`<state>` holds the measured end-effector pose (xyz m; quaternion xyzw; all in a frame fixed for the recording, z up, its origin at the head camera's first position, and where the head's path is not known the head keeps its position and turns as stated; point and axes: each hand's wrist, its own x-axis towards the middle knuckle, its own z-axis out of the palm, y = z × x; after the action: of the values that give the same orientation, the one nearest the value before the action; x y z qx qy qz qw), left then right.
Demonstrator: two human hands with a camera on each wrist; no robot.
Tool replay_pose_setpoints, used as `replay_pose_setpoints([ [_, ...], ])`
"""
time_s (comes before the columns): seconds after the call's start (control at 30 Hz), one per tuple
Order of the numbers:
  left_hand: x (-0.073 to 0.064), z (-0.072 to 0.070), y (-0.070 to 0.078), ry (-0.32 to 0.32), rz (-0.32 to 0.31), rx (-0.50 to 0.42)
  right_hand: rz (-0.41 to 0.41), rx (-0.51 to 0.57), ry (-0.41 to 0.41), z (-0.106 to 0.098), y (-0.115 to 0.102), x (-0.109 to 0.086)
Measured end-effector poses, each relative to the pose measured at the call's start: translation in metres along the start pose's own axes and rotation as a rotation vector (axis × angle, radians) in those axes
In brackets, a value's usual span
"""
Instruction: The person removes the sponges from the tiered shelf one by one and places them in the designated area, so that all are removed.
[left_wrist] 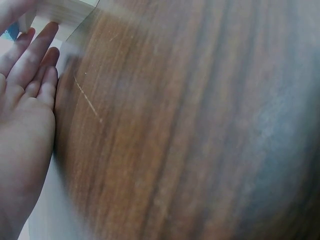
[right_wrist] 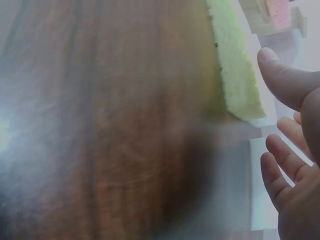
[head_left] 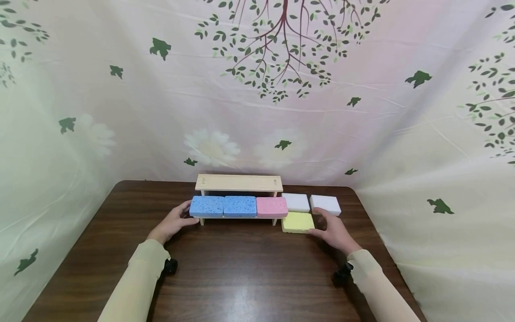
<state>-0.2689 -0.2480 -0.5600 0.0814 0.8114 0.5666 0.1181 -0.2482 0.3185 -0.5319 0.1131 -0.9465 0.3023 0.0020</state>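
On the lower tier of a small wooden rack (head_left: 239,183) stand two blue sponges (head_left: 207,206) and a pink sponge (head_left: 272,206) in a row. My left hand (head_left: 175,222) is at the rack's left end, beside the outer blue sponge, its fingers extended in the left wrist view. Whether it touches the rack or sponge I cannot tell. To the right of the rack a yellow sponge (head_left: 297,222) lies on the table. At its right side is my right hand (head_left: 333,230), fingers spread and loosely bent, thumb close to the sponge's edge in the right wrist view.
Two white blocks (head_left: 295,202) lie behind the yellow sponge; the right one is close to my right fingers. The brown wooden table (head_left: 241,268) extends toward me. Printed cloth (head_left: 257,120) hangs behind the table and along both sides.
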Motion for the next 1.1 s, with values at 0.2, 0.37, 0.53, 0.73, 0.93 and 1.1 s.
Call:
replay_pose_setpoints([
  [0.2, 0.0, -0.001, 0.0, 0.002, 0.003, 0.001, -0.014, 0.037, 0.019, -0.005, -0.012, 0.008],
  [0.37, 0.0, 0.0, 0.0, 0.006, 0.002, -0.006, -0.063, 0.065, -0.002, -0.003, -0.024, 0.018],
  [0.53, -0.001, 0.001, 0.001, 0.001, -0.006, 0.002, -0.094, 0.085, -0.031, 0.002, -0.036, 0.024],
  [0.73, -0.001, 0.001, 0.002, -0.005, -0.007, -0.012, -0.104, 0.113, -0.058, 0.009, -0.048, 0.032],
  [0.93, 0.0, 0.0, 0.002, -0.003, -0.005, -0.036, -0.113, 0.106, -0.079, 0.013, -0.057, 0.041],
  [1.1, 0.0, 0.0, 0.006, -0.002, -0.014, -0.035, -0.095, 0.098, -0.11, 0.014, -0.064, 0.049],
])
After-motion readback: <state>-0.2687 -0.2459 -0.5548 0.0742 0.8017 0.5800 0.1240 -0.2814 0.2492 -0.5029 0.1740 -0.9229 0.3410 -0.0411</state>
